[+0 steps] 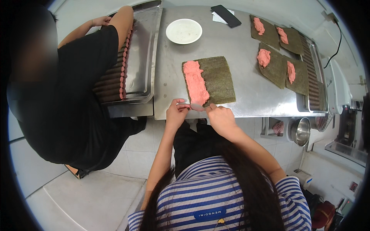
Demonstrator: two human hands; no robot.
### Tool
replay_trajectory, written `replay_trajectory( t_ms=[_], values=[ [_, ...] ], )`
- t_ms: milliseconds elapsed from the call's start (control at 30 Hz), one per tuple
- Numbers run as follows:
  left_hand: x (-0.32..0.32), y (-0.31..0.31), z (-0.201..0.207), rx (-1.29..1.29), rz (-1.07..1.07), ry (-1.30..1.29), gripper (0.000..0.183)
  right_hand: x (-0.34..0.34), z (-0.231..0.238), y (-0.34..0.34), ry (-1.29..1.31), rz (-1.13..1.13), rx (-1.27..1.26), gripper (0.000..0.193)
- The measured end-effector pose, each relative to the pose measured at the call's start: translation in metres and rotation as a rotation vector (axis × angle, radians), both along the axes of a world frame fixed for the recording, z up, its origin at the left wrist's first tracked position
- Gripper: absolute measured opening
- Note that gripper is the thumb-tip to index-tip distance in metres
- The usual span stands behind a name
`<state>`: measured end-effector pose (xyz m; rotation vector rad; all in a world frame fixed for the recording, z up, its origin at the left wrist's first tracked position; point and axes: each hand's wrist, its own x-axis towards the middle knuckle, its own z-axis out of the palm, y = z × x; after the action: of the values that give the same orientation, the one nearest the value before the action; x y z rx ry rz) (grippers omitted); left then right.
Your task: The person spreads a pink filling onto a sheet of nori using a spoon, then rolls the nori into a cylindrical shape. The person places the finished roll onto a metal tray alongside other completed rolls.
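Note:
In front of me a dark green seaweed sheet [220,79] lies flat, a thick band of pink paste [195,82] spread along its left side. My right hand [221,120] is closed on what looks like a spoon; its rounded, shiny bowl [197,107] rests at the near end of the paste. Just left of it, my left hand [177,114] has its thumb and fingers brought together at the sheet's near left corner. Whether they pinch the sheet or a bit of paste is too small to tell.
Far right lie several seaweed sheets with paste lumps [264,57], beside a tray of dark rolls [317,92]. A white plate [184,31] and a black phone [226,16] sit farther back. At left a co-worker [77,77] reaches over a metal tray [144,57] of rolls.

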<state>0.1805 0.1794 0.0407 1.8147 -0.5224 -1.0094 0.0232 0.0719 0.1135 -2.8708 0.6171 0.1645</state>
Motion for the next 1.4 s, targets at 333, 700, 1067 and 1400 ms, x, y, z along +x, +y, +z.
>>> replay_trajectory(
  t_ms=[333, 700, 1067, 1400],
  values=[
    [-0.003, -0.001, -0.006, -0.017, 0.076, 0.125, 0.033, -0.013, 0.022, -0.025, -0.293, -0.163, 0.053, 0.013],
    [-0.011, 0.0, -0.011, -0.055, 0.105, -0.065, 0.035, -0.011, -0.014, -0.01, -0.11, -0.112, -0.117, 0.01],
    [-0.013, -0.008, -0.002, 0.057, 0.078, -0.225, 0.035, -0.017, 0.028, -0.036, -0.072, -0.074, 0.02, 0.012],
    [-0.012, -0.01, -0.001, 0.051, 0.058, -0.238, 0.034, -0.001, -0.009, -0.047, -0.172, 0.173, -0.13, 0.011]
  ],
)
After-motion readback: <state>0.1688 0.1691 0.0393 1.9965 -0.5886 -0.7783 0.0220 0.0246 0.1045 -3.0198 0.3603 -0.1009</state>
